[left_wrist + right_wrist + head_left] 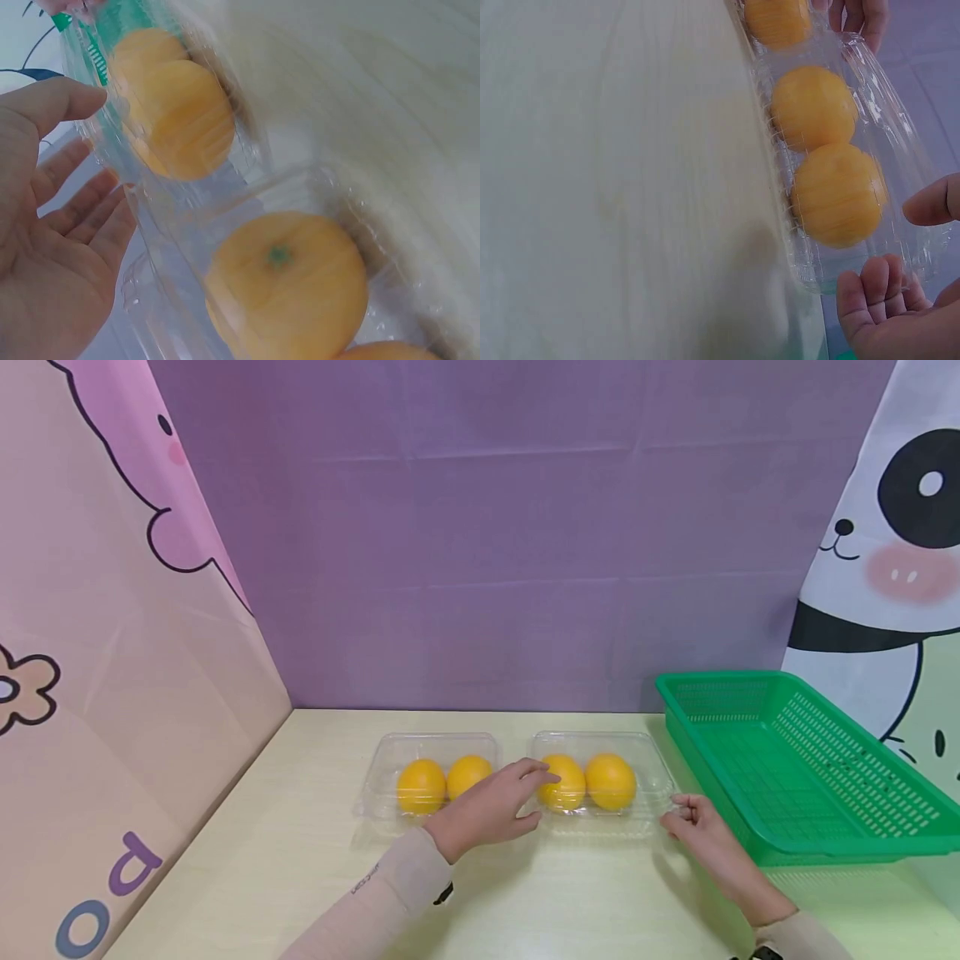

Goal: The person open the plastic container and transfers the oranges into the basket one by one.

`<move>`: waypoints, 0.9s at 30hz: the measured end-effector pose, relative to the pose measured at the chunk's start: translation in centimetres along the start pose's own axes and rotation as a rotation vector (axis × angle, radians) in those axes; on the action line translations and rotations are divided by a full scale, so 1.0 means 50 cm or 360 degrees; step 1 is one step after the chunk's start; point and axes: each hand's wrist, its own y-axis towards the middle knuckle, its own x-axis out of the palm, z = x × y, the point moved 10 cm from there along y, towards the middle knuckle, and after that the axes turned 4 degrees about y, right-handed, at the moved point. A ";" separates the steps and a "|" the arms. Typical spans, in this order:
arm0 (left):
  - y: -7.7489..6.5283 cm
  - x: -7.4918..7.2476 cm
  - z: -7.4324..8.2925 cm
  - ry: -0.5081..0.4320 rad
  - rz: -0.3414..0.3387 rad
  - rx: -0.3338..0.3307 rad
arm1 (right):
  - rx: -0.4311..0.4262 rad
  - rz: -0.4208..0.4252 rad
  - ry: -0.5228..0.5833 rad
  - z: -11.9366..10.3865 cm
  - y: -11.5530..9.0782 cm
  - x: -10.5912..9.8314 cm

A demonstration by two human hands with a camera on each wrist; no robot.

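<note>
Two clear plastic clamshell boxes stand side by side on the table, each with two oranges inside. In the head view, my left hand (pixel 491 806) reaches across the left box (pixel 382 760) to the left side of the right box (pixel 600 743). Its fingers are loosely bent, with the thumb apart, beside one orange (pixel 562 782). My right hand (pixel 697 833) is at the right box's right end, near another orange (pixel 611 781). The right wrist view shows its thumb apart from the bent fingers (pixel 877 292), around the box end. No firm grip is visible there.
A green plastic basket (pixel 780 847) with perforated sides stands to the right, close to the right hand. A purple cloth (pixel 480 568) hangs behind the pale table (pixel 600 902). Printed cartoon panels flank both sides.
</note>
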 end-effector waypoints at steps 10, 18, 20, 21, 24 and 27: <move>-0.003 0.002 -0.003 -0.0188 0.0145 -0.0217 | -0.0012 0.0011 -0.0046 -0.010 -0.008 0.001; -0.009 0.005 -0.010 -0.0278 0.0238 -0.0429 | -0.0020 -0.0013 -0.0020 -0.013 -0.006 0.003; -0.012 0.008 -0.013 -0.0318 0.0247 -0.0489 | -0.0023 -0.0015 -0.0013 -0.014 -0.007 0.004; -0.013 0.009 -0.014 -0.0347 0.0248 -0.0520 | -0.0022 -0.0012 -0.0014 -0.014 -0.007 0.003; -0.018 0.015 -0.018 -0.0462 0.0236 -0.0610 | -0.0020 -0.0006 -0.0012 -0.016 -0.007 0.003; -0.021 0.021 -0.019 -0.0574 0.0221 -0.0679 | -0.0011 -0.0006 -0.0011 -0.015 -0.005 0.004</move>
